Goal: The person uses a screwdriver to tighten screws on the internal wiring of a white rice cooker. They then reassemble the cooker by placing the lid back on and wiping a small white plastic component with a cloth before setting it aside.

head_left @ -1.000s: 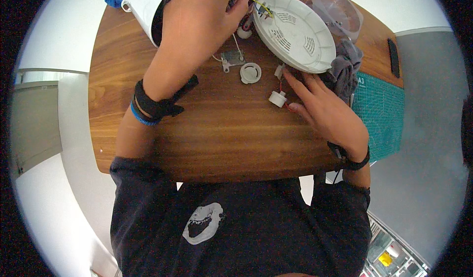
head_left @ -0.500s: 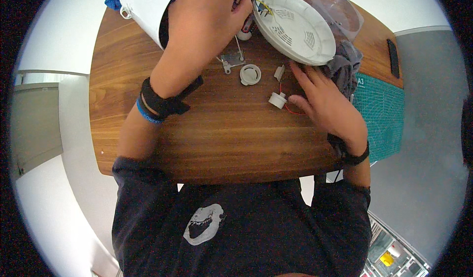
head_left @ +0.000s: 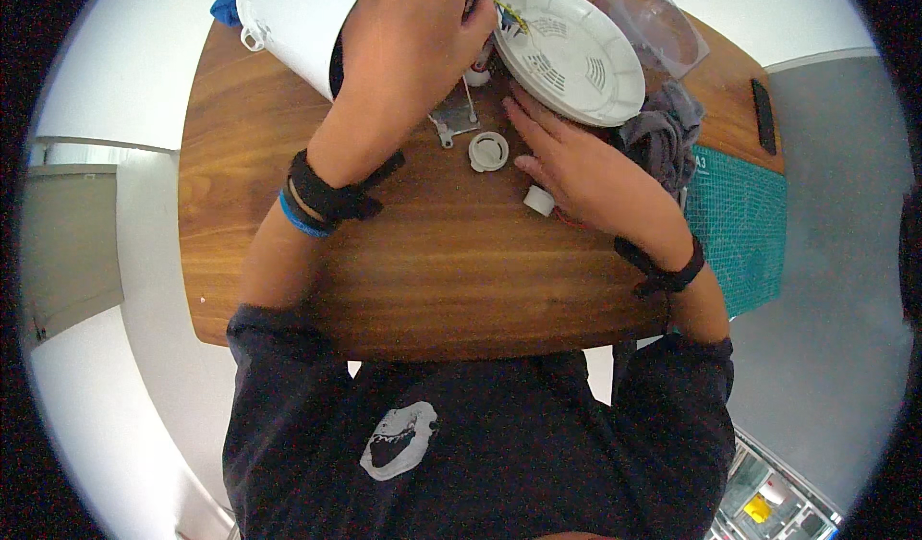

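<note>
Vented round white cover (head_left: 586, 46) sits toward the far edge of the wooden table (head_left: 432, 262), right of its middle. Nearest, a green cutting mat (head_left: 744, 233) lies along the right edge, and a small white cylinder (head_left: 539, 201) sits just beside the right hand (head_left: 591, 170). That hand's fingers are loosely extended, thumb apart, tips by the cover's near rim; whether they touch it or hold anything, I cannot tell. Left of them lies a white ring-shaped part (head_left: 489, 151), then a small grey plate (head_left: 459, 118). Grey cloth (head_left: 667, 127) is bunched right of the cover. By the far edge, the left hand (head_left: 423, 41) curls its fingers near a yellow wire (head_left: 516, 17), beside a white bucket-shaped housing (head_left: 298, 17); I cannot tell what they grip.
</note>
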`<state>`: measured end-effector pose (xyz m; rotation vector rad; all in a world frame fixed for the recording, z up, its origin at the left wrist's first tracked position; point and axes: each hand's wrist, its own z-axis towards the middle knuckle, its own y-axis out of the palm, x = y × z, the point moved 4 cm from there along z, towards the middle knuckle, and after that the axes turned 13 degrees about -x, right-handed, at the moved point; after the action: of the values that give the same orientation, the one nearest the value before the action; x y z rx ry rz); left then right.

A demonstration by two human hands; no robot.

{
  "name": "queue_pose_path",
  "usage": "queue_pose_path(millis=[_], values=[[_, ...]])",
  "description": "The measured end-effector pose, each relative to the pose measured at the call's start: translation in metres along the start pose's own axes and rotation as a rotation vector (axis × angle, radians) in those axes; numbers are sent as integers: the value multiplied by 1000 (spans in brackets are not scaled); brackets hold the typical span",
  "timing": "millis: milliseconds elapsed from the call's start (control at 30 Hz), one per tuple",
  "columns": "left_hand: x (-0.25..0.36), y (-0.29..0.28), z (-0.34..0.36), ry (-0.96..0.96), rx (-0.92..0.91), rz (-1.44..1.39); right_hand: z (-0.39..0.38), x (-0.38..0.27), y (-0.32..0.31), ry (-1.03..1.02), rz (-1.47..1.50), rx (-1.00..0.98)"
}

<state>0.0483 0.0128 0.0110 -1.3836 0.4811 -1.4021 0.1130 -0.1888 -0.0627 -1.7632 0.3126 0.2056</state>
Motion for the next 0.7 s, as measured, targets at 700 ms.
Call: queue_pose_path(millis=[700], values=[[-4,7,2,118,88,-18,60,-9,-10,89,-577,241]])
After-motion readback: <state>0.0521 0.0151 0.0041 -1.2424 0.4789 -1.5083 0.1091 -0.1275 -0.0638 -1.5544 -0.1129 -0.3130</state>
